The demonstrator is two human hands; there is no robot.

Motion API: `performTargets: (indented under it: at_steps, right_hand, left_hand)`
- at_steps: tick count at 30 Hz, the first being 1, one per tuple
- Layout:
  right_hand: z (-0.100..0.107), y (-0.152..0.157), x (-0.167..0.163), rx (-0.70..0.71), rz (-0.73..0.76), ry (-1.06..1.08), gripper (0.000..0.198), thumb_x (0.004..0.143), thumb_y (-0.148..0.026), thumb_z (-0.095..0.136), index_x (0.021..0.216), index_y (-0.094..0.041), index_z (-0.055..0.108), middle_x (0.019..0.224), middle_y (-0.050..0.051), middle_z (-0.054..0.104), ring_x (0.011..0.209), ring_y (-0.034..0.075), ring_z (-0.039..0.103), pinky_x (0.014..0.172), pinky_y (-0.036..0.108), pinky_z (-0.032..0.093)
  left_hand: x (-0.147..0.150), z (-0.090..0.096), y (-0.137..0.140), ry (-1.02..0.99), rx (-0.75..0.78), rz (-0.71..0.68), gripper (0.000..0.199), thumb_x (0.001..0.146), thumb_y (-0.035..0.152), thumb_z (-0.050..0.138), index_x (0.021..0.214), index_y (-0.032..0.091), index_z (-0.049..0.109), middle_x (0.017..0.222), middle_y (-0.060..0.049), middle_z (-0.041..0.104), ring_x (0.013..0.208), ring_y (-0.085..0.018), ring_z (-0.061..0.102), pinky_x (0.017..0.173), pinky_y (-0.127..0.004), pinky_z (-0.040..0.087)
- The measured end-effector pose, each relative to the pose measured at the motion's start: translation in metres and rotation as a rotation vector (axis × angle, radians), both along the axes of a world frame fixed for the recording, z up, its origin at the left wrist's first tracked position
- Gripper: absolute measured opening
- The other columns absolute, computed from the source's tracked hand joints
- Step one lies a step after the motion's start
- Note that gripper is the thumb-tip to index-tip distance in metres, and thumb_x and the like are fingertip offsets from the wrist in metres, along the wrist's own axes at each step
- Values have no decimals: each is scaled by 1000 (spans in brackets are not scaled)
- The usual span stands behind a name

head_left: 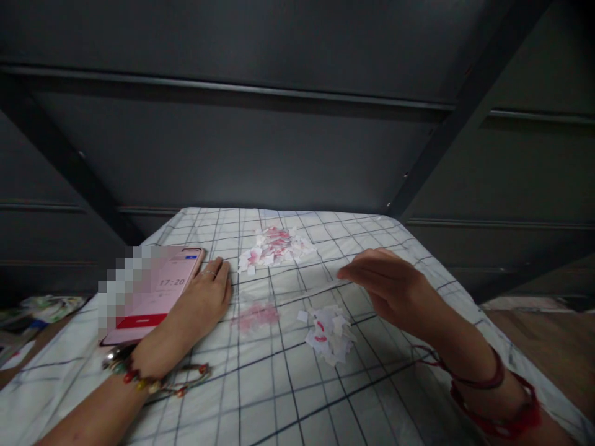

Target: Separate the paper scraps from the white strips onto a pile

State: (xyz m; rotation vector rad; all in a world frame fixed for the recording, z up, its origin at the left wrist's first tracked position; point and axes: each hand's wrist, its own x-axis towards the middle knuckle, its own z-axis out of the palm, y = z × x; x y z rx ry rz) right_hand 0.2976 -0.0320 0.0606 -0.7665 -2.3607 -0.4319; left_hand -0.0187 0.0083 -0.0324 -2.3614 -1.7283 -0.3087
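My left hand point(204, 294) lies flat, fingers stretched out, at the right edge of a phone point(174, 272) that shows 17:20. My right hand point(395, 288) is raised over the right side of the cloth with its fingers pressed together. From its fingertips a thin see-through plastic sheet point(320, 287) appears to stretch left; its outline is faint. A blurred pink patch point(255, 316) shows near it, and I cannot tell whether it is on the plastic or the cloth. Torn white-and-pink paper scraps point(279, 244) form a pile behind. A smaller pile of paper scraps point(331, 334) lies nearer, left of my right hand.
A white checked cloth point(297, 402) covers the table. Dark grey panels point(260, 148) stand right behind it. Part of the phone is pixelated. Assorted items point(46, 310) lie low at the left, beyond the table's edge. Brown floor point(543, 341) shows at the right.
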Motion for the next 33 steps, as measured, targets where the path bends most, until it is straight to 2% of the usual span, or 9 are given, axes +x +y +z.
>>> performTargets:
  at_steps: [5, 9, 14, 17, 19, 25, 28, 31, 33]
  right_hand:
    - [6, -2, 8, 9, -14, 10, 34, 79, 2, 39, 89, -19, 64, 78, 3, 69, 68, 13, 60, 62, 27, 49]
    - [7, 0, 16, -62, -29, -13, 33, 79, 2, 39, 87, -18, 64, 75, 3, 67, 66, 13, 60, 60, 27, 50]
    - [-1, 0, 4, 4, 37, -11, 32, 81, 2, 39, 91, -17, 63, 77, 4, 69, 69, 14, 61, 63, 27, 51]
    - [-2, 0, 0, 49, 41, 10, 30, 82, 2, 41, 93, -16, 61, 80, 4, 69, 74, 14, 62, 68, 28, 52]
    - [0, 0, 3, 73, 26, 23, 32, 80, 4, 40, 93, -17, 61, 79, 3, 69, 73, 13, 62, 66, 27, 51]
    - [4, 1, 11, -1, 19, -3, 33, 79, 2, 39, 88, -19, 62, 75, 2, 67, 68, 12, 61, 61, 26, 50]
    - [-1, 3, 7, 21, 16, 30, 34, 80, 3, 39, 90, -20, 62, 77, 2, 68, 70, 12, 61, 63, 26, 50]
    - [-8, 9, 8, 83, -69, 90, 30, 82, 0, 41, 92, -19, 62, 78, 2, 68, 71, 13, 61, 64, 27, 49]
    - [-13, 15, 11, 108, -221, 116, 26, 83, -3, 42, 92, -18, 62, 75, 3, 68, 70, 16, 60, 63, 28, 48]
  left_hand:
    - [2, 4, -2, 18, -37, 2, 50, 90, 22, 25, 124, -6, 48, 129, -28, 50, 125, -33, 45, 107, -48, 36]
    - [2, 4, -2, 28, 4, -18, 46, 90, 20, 25, 121, -2, 50, 127, -26, 53, 123, -32, 47, 105, -49, 38]
    - [1, 2, -2, 72, 44, -16, 44, 90, 20, 28, 120, -1, 52, 126, -26, 54, 120, -31, 51, 106, -49, 37]
    - [0, 1, -1, 72, 39, -16, 44, 90, 20, 27, 121, 0, 50, 126, -26, 54, 121, -31, 50, 104, -48, 39]
    - [0, 1, -1, 72, 33, -22, 44, 90, 20, 27, 121, 0, 50, 126, -25, 55, 122, -31, 49, 104, -49, 39]
    - [0, 2, -1, 101, 35, -29, 45, 91, 20, 26, 121, -2, 51, 124, -26, 56, 123, -30, 48, 106, -49, 37]
    - [-1, 0, -1, 102, 46, -25, 46, 91, 21, 26, 121, -2, 51, 124, -25, 56, 123, -31, 49, 107, -50, 36]
    - [-1, -2, 0, 95, 60, -14, 47, 91, 22, 26, 121, -3, 51, 124, -25, 56, 122, -31, 49, 106, -49, 37]
    - [-1, -2, -1, 86, 70, -8, 47, 90, 22, 26, 121, -3, 51, 125, -26, 55, 122, -32, 49, 105, -48, 38]
